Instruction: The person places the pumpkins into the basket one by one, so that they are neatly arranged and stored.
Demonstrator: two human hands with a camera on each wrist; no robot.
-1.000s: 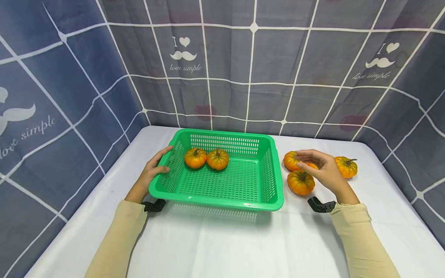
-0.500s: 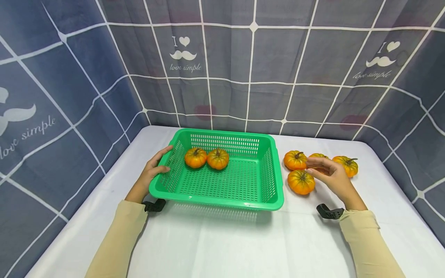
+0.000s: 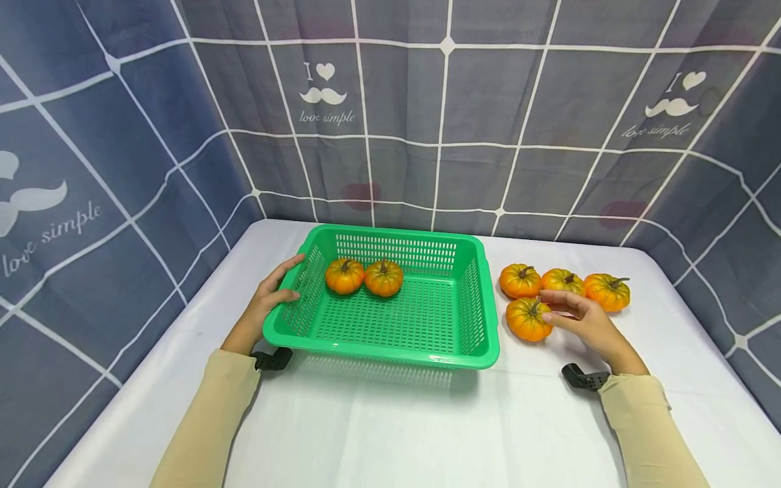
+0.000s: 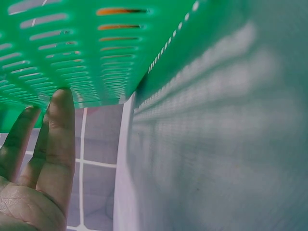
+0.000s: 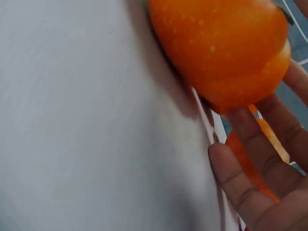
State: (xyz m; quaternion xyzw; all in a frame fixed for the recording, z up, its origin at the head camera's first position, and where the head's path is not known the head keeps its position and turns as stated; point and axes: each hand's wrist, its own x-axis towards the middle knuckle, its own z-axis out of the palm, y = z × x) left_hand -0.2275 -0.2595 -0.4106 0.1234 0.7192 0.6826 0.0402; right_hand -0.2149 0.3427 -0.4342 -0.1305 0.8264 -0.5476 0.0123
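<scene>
A green plastic basket (image 3: 390, 318) sits left of centre in the head view with two small orange pumpkins (image 3: 383, 278) inside. My left hand (image 3: 266, 301) holds its left side, thumb over the rim; the left wrist view shows the fingers (image 4: 60, 130) reaching up along the slotted outer wall. On the right, my right hand (image 3: 582, 324) is at the nearest loose pumpkin (image 3: 528, 320), thumb and fingers spread beside its right side. From the right wrist, the fingertips (image 5: 240, 118) overlap the edge of this pumpkin, with the fingers only slightly bent.
Behind the right hand, a row of three more pumpkins (image 3: 562, 280) lies on the white cloth (image 3: 378, 434). Grey and blue checked curtains (image 3: 403, 102) enclose the table at the back and both sides.
My right hand has moved back and right from over the far pumpkins, then down beside the nearest pumpkin, uncovering the middle one of the row. The left hand and basket stay put.
</scene>
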